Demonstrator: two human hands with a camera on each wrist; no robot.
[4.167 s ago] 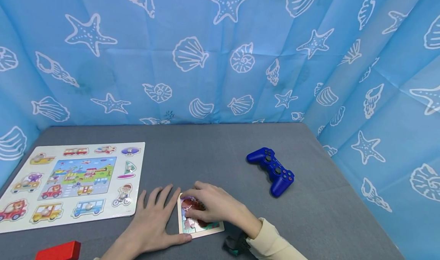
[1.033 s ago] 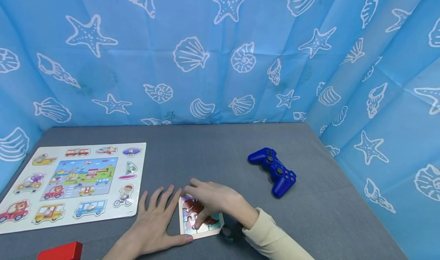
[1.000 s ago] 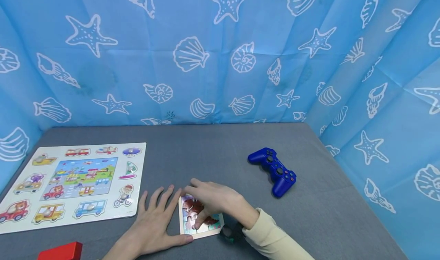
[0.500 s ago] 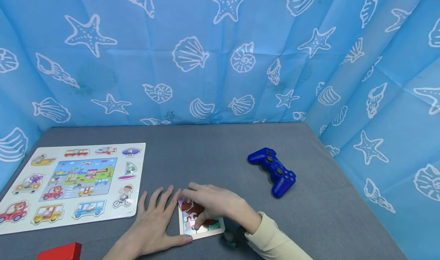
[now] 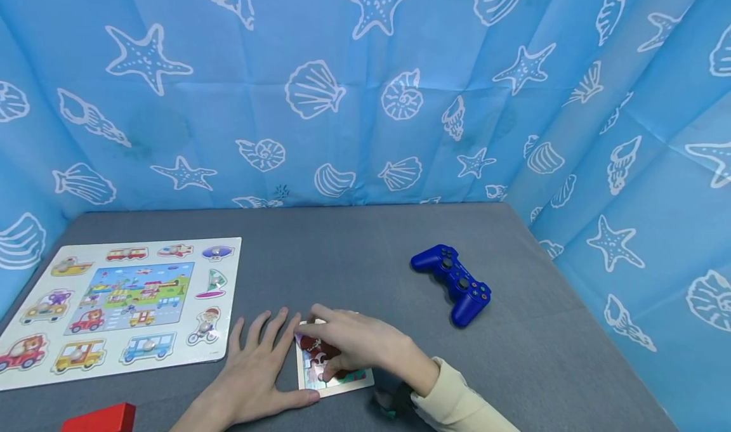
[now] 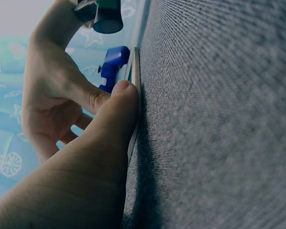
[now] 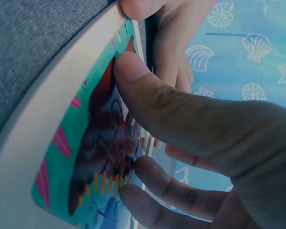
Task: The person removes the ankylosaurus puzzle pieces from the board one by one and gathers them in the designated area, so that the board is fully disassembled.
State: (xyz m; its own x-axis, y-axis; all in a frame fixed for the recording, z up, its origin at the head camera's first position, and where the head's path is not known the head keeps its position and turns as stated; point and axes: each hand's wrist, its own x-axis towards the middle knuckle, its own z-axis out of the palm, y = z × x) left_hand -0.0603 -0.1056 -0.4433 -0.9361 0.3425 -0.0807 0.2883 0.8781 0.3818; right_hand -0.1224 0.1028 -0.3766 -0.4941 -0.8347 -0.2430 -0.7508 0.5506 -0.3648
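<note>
A small square jigsaw puzzle (image 5: 311, 375) in a pale wooden frame lies on the grey cloth, showing a brown dinosaur on teal. My left hand (image 5: 251, 372) lies beside it with spread fingers; its index fingertip and thumb touch the frame's left side. Over the puzzle arches my right hand (image 5: 368, 343), thumb and fingertips set apart on the pieces. The right wrist view shows the right thumb (image 7: 138, 81) on the dinosaur picture and fingertips farther across the puzzle (image 7: 105, 138). No loose piece shows between them. Part of the picture is hidden under the right hand.
A white peg puzzle board (image 5: 194, 353) with vehicle pieces lies at left. A blue game controller (image 5: 454, 286) lies to the right, and a red block (image 5: 103, 418) at the front left edge. A blue seashell curtain (image 5: 365, 134) stands behind the table.
Since about four seconds ago, my right thumb has shifted down and right on the puzzle. Over the last second the right hand has lowered slightly toward me. My left hand has stayed put.
</note>
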